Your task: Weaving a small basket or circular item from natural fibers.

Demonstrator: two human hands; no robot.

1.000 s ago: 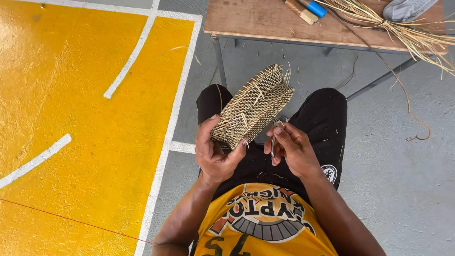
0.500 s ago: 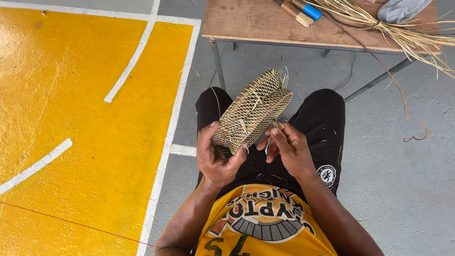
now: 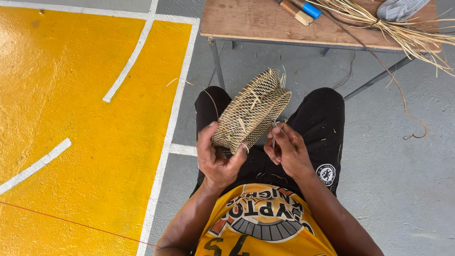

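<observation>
The left hand (image 3: 215, 156) grips the lower edge of a woven basket (image 3: 251, 110), held tilted above the person's lap. Just right of the basket, the right hand (image 3: 286, 151) pinches a thin metal tool (image 3: 273, 135) whose tip touches the weave. Beyond the basket stands a wooden table (image 3: 246, 21) bearing loose straw strands (image 3: 403, 28).

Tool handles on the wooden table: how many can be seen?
2. A tan wrapped handle and a blue-tipped handle lie side by side at the table top edge, beside the straw bundle. Others may lie outside the frame.
</observation>
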